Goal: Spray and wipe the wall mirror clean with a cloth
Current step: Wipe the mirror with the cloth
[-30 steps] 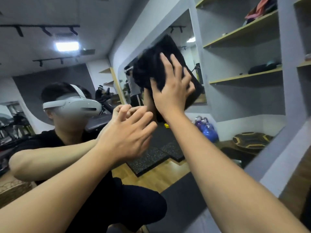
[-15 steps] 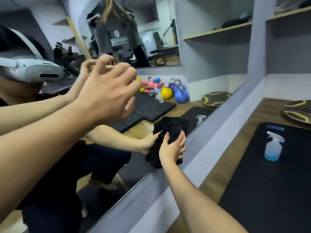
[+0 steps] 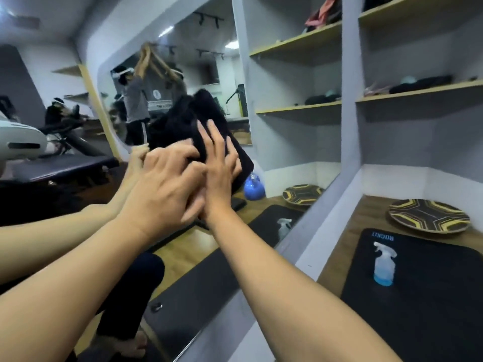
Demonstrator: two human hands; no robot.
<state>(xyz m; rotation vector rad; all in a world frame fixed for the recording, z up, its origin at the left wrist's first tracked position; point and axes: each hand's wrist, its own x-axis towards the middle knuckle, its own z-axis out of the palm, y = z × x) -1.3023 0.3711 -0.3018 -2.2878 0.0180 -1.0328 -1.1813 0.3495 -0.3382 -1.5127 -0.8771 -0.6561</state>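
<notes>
Against the wall mirror [image 3: 274, 158], the right hand [image 3: 218, 176] presses the black cloth [image 3: 209, 121] with fingers spread straight, the left hand [image 3: 162, 194] beside it, fingers loosely bent, holding nothing.

A wooden floor [image 3: 347, 259] is running along the foot of the mirror wall. A black mat [image 3: 431, 304] is lying on it, with a spray bottle [image 3: 383, 267] of blue liquid standing upright near the mat's far edge. Beyond the mat, a round yellow-and-black patterned disc [image 3: 428, 216] is resting on the floor by the back wall.
</notes>
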